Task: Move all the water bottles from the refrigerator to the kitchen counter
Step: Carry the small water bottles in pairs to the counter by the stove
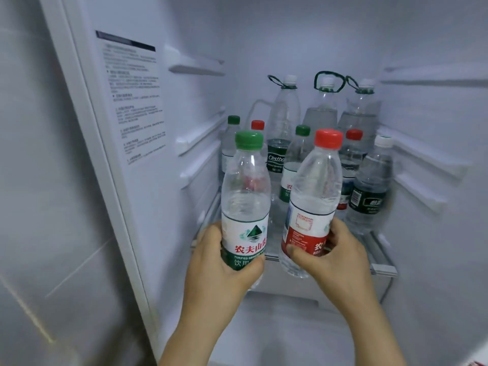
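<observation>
Before shelf (383, 270), left hand (224, 265) grips clear green-capped bottle (245, 196); right hand (340, 257), red-capped bottle (314, 188).

Left hand (224, 265), right hand (340, 257) (bottle (245, 202) each)

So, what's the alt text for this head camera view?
A left hand holds a green-capped bottle and a right hand a red-capped bottle at an open refrigerator. Other bottles stand on the shelf behind them.
</observation>
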A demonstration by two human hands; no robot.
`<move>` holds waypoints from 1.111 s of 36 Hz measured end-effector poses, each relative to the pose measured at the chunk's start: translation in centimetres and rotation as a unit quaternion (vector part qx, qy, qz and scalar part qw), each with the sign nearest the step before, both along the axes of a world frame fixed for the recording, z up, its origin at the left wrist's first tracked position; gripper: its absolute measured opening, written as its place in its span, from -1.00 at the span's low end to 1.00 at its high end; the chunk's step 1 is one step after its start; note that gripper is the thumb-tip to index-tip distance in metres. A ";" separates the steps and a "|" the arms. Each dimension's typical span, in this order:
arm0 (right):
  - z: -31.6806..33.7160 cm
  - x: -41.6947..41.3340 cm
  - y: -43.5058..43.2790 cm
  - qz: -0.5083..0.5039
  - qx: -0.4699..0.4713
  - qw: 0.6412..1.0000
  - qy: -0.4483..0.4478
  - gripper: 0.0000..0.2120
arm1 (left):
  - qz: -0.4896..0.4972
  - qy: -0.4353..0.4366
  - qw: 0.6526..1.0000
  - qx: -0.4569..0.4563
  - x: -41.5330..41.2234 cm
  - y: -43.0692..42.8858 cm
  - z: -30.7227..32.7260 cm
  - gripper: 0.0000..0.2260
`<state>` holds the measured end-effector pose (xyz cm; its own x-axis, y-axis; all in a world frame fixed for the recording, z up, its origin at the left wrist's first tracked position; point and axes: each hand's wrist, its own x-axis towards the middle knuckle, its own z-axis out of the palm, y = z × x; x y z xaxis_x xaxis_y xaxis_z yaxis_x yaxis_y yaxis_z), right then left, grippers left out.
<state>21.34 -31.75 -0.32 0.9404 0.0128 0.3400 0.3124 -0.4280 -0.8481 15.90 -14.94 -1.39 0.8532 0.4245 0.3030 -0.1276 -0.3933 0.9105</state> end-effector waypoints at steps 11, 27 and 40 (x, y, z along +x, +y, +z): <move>0.8 -9.8 -0.2 -0.082 0.027 0.996 -0.008 -0.51 | -0.089 -0.016 0.996 0.001 -6.0 1.2 0.9 -0.57; 0.3 -26.2 -0.6 -0.238 0.012 0.971 0.016 -0.54 | -0.263 -0.005 0.965 0.016 -15.3 -0.3 0.0 -0.52; 1.5 -37.2 -4.8 -0.375 -0.003 0.927 -0.005 -0.55 | -0.427 -0.008 0.904 0.005 -21.1 -7.4 0.2 -0.54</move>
